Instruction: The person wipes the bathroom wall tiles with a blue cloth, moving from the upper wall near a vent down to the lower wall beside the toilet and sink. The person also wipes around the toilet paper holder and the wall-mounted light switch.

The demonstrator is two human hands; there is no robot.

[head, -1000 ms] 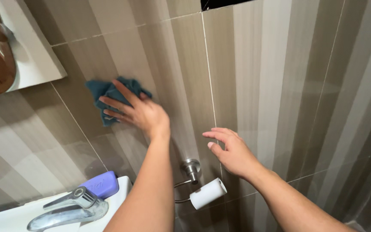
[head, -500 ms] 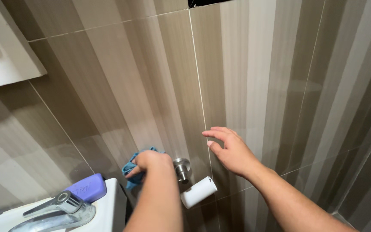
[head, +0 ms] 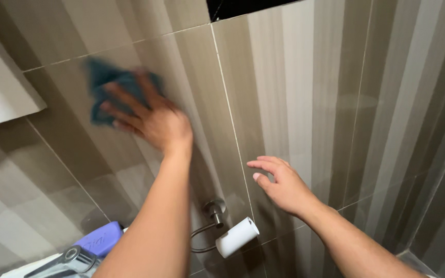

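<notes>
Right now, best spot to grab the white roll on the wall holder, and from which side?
Grip the white roll around its cylinder, coming from the right, where the right hand is open and nearest. The holder's metal arm and wall mount crowd its left end; the right end looks free.

One pkg only: purple rounded block w/ pale embossed lettering point(head: 100, 238) at approx 7 o'clock of view, lying by chrome tap point(head: 65, 259), partly hidden behind the forearm; no signs, no screens.
</notes>
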